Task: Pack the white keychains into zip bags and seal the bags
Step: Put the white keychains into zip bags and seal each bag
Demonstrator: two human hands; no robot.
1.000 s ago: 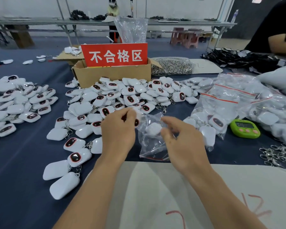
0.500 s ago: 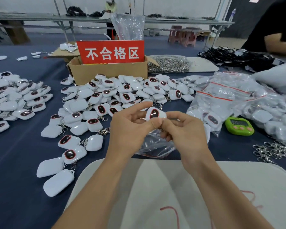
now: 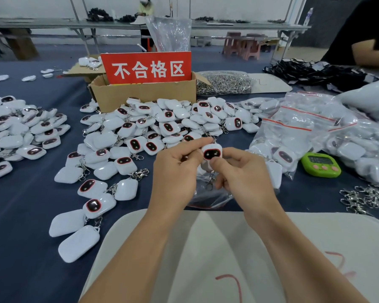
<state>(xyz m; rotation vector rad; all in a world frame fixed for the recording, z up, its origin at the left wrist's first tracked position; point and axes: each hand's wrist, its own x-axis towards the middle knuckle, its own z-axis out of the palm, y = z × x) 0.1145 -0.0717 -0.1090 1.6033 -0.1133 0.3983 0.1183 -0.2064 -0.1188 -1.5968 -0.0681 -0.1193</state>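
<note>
Both hands hold one white keychain (image 3: 212, 153) with a dark red-rimmed face, upright above the table. My left hand (image 3: 175, 173) pinches its top and left side; my right hand (image 3: 245, 176) grips its right side and bottom with the thumb in front. Its metal clasp (image 3: 210, 182) dangles below. Under the hands lies a clear zip bag (image 3: 208, 199) with a red seal strip, partly hidden. A large pile of loose white keychains (image 3: 153, 127) spreads behind and to the left.
A cardboard box (image 3: 144, 92) with a red sign stands behind the pile. Filled zip bags (image 3: 298, 127) lie to the right beside a green timer (image 3: 321, 165). Loose metal clasps (image 3: 368, 199) sit at far right. A white board (image 3: 228, 259) lies nearest me. Another person's arm (image 3: 370, 53) is top right.
A second ago my hands were at the zip bag on the table. They since lifted one keychain between them and now hold it face-on, slightly higher.
</note>
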